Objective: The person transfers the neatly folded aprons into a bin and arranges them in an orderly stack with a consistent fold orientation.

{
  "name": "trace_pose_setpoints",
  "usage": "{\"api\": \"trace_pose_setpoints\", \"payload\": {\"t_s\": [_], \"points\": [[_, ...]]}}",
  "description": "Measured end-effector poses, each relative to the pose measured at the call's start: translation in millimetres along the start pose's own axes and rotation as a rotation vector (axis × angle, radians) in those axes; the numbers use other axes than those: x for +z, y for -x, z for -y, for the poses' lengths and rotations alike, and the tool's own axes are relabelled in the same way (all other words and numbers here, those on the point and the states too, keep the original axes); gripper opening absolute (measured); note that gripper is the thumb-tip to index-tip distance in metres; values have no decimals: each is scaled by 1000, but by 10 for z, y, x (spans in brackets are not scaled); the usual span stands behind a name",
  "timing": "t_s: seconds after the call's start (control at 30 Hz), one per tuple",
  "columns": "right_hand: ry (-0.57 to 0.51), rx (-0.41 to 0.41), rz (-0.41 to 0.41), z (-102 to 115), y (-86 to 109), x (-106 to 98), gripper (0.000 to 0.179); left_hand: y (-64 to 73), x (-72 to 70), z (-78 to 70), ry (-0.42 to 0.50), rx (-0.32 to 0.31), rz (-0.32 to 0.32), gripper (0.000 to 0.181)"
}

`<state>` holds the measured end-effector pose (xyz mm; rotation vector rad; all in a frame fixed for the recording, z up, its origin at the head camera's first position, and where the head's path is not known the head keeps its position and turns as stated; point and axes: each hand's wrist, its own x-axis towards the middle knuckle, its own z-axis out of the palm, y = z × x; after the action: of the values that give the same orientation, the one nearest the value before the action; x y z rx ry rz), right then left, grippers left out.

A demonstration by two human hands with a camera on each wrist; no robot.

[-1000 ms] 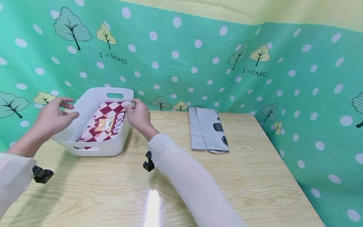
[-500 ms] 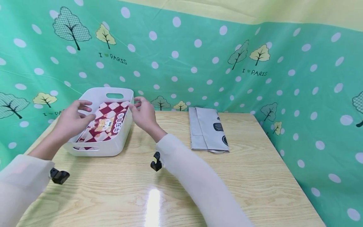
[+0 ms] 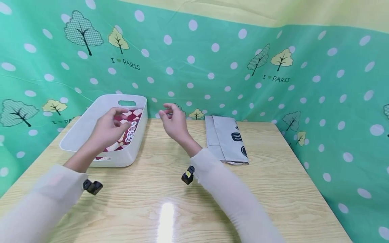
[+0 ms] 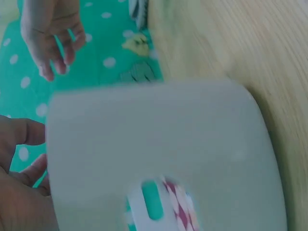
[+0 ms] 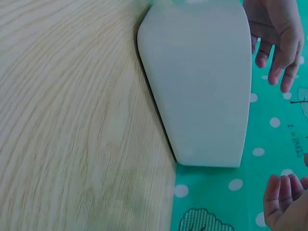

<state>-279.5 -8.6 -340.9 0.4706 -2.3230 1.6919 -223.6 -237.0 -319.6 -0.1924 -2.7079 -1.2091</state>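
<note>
Over the white plastic basket (image 3: 139,143) hovers my left hand (image 3: 107,130), its fingers loosely bent and holding nothing. Inside the basket lies a flat red-and-white checkered item (image 3: 130,133) with a cartoon animal print, partly hidden by that hand. My right hand (image 3: 175,124) is in the air to the right of the basket, also holding nothing, fingers relaxed. The left wrist view has the basket's near wall (image 4: 159,130) with its handle slot, the left hand (image 4: 24,178) beside the rim. In the right wrist view the right hand (image 5: 288,207) is apart from the basket (image 5: 202,96).
A folded grey cloth (image 3: 226,138) with black printed shapes lies at the back of the wooden table (image 3: 136,195), right of the right hand. Behind and to the right hangs a green dotted curtain (image 3: 194,81). Small black devices (image 3: 92,186) sit at both sleeves' cuffs.
My left hand has moved right, from the basket's left side to over its inside. The right hand has left the basket's right rim and moved right. The basket stays put.
</note>
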Motion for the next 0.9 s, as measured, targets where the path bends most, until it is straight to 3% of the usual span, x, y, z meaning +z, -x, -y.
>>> {"api": "trace_pose_setpoints", "payload": {"t_s": [0.23, 0.53, 0.73, 0.9], "points": [[-7, 4, -65, -167, 30, -382, 39, -3, 226, -238, 50, 46, -2, 50], [30, 29, -140, -423, 61, -951, 39, -81, 625, -413, 109, 90, 17, 46], [67, 87, -200, -573, 72, -1304, 41, -179, 935, -554, 186, 95, 55, 47], [128, 92, -213, -703, 142, -1598, 41, -281, 1214, -553, 244, 45, 89, 45]]}}
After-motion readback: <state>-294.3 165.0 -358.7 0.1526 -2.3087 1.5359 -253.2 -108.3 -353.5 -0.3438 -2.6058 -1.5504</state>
